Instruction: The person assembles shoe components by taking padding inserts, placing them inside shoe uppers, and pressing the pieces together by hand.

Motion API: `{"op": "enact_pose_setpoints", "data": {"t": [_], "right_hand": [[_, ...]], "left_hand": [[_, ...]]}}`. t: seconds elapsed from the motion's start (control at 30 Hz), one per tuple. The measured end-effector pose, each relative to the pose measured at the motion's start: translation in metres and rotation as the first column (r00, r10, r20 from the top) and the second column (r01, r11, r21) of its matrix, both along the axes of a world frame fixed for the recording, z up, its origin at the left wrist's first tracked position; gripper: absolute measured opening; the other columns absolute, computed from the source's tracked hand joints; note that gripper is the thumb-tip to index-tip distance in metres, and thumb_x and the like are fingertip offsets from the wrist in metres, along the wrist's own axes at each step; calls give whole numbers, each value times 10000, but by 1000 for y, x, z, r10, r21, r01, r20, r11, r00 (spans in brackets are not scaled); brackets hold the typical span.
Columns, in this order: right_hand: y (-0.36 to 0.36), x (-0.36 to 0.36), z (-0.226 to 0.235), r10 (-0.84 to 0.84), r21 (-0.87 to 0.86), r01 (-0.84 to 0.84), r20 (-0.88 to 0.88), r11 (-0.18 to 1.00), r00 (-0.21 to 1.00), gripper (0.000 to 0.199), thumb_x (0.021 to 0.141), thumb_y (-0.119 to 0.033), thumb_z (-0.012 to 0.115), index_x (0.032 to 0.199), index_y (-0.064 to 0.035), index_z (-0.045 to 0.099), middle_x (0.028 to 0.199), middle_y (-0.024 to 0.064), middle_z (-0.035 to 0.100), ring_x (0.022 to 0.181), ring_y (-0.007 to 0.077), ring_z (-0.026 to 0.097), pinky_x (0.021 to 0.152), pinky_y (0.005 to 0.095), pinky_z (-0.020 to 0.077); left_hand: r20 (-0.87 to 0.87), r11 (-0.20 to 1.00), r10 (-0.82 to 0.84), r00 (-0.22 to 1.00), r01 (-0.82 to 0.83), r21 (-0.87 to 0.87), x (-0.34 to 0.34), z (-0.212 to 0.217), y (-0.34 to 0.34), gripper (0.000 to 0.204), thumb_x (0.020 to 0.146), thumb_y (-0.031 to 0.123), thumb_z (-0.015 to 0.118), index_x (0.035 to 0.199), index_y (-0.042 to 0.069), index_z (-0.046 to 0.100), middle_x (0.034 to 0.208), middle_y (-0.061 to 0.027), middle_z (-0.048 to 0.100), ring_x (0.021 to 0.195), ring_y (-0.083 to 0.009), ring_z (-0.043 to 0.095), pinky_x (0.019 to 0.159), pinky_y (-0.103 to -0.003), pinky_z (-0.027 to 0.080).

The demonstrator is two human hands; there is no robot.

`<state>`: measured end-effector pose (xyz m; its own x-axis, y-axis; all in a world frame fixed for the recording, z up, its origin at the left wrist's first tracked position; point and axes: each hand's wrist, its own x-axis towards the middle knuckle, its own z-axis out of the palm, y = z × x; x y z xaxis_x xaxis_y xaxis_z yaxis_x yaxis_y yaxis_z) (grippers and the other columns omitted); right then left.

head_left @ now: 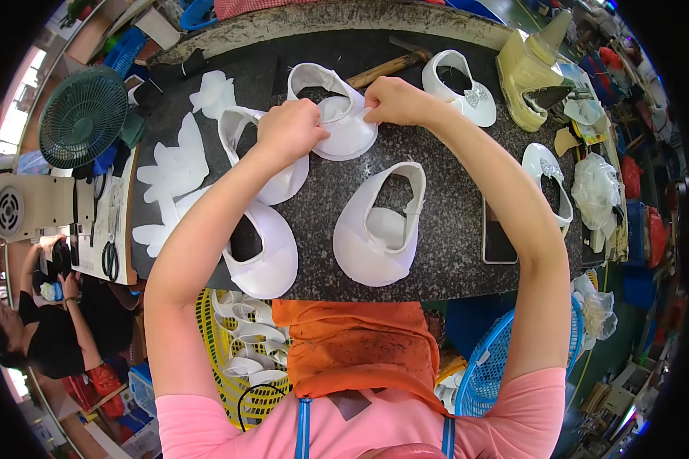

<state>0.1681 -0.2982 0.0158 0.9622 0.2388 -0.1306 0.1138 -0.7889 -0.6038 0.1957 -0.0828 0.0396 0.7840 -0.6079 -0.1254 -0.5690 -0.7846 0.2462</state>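
Note:
Both of my hands pinch a white shoe upper [346, 141] near the far middle of the dark speckled tabletop. My left hand [292, 128] has its fingers closed on the upper's left side. On the right edge of its opening, my right hand [400, 101] grips with thumb and fingers. Nearer to me lies another white upper [371, 249]. Two more, a front one [272, 264] and one behind it [289, 182], sit partly behind my left forearm. To the right of my right hand rests an upper with a sparkly ornament [478, 103].
White petal-shaped pieces [177, 164] lie at left, near a green fan [84, 115] and scissors [109, 262]. A hammer [386, 69], yellowish glue bottle [522, 76], phone [499, 239] and ornamented upper [542, 162] share the table. Yellow [207, 336] and blue [478, 382] baskets stand below. A person [76, 321] works at left.

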Motion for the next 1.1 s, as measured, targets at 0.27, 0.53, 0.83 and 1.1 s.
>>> {"op": "enact_pose_setpoints", "data": {"t": [0.27, 0.53, 0.83, 1.1], "right_hand": [[35, -25, 0, 61, -543, 132, 322, 829, 945, 172, 821, -195, 595, 919, -56, 623, 955, 146, 578, 891, 362, 628, 749, 446, 501], [18, -16, 8, -17, -413, 270, 521, 870, 853, 180, 833, -209, 592, 904, -47, 628, 818, 143, 680, 759, 386, 663, 651, 452, 529], [102, -40, 57, 41, 298, -96, 188, 950, 981, 341, 844, -302, 622, 956, 21, 614, 816, 98, 671, 715, 185, 663, 642, 323, 502], [69, -34, 49, -125, 314, 111, 24, 943, 992, 229, 857, -111, 549, 1019, 42, 599, 791, 120, 642, 696, 178, 656, 593, 272, 529]], "left_hand": [[245, 992, -105, 964, 84, 97, -8, -3, -1, 297, 762, 280, 693, 912, 88, 525, 834, -146, 662, 787, -350, 652, 664, -477, 498], [-166, 684, 116, 979, -200, -701, -1, 21, 11, 381, 768, 394, 748, 691, 87, 537, 641, -47, 556, 555, -161, 518, 518, -304, 399], [-503, 246, 69, 861, -504, -828, -8, 28, 51, 440, 818, 370, 738, 594, 134, 442, 584, 29, 468, 478, -76, 459, 466, -237, 351], [245, 994, -102, 964, 110, -21, -10, 4, 111, 246, 690, 253, 773, 885, 136, 679, 882, -16, 643, 979, -217, 543, 814, -353, 430]]}}
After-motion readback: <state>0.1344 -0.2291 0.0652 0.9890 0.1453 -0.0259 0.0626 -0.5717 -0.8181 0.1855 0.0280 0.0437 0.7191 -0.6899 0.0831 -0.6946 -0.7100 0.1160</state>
